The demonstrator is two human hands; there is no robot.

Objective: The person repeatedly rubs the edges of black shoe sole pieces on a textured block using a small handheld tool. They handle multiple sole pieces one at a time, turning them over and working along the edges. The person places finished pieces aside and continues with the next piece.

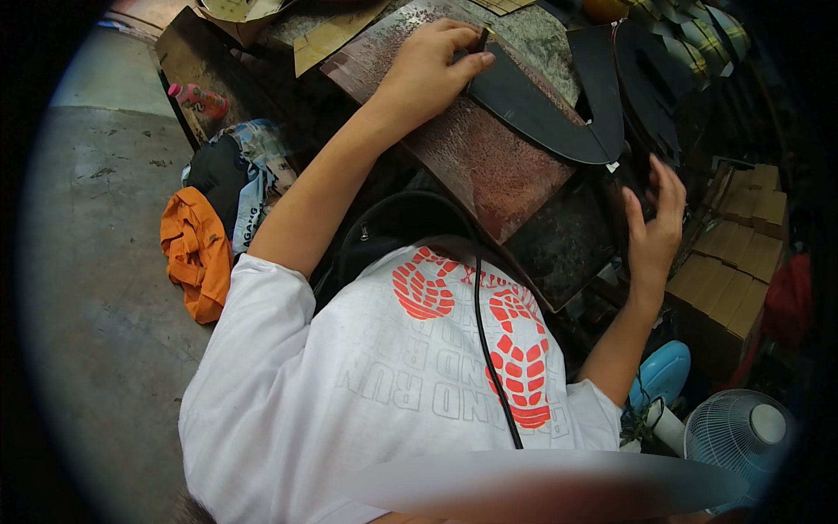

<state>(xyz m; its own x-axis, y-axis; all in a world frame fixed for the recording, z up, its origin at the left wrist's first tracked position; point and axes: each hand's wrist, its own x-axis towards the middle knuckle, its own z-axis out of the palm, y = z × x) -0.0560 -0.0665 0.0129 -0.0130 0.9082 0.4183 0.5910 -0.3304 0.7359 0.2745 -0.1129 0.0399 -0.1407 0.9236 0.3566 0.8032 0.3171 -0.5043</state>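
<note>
A black, curved, flat piece (546,118) with a rounded end lies on a worn reddish-brown board (489,179). My left hand (428,74) is over the far end of this piece, thumb and fingers closed on a short dark stick (483,39) with a yellowish tip. What the stick is, I cannot make out. My right hand (655,223) is beside the piece's rounded end, thumb and fingers apart, with nothing plainly held. A small white tab (613,167) shows at that rounded end. Another black piece (650,83) adjoins it on the right.
Stacked brown cartons (729,253) stand at the right, above a white fan (742,437) and a blue round object (662,371). On the left are an orange cloth (194,253), a pink bottle (199,99) and the concrete floor (105,288). A yellowish sheet (336,39) lies beyond the board.
</note>
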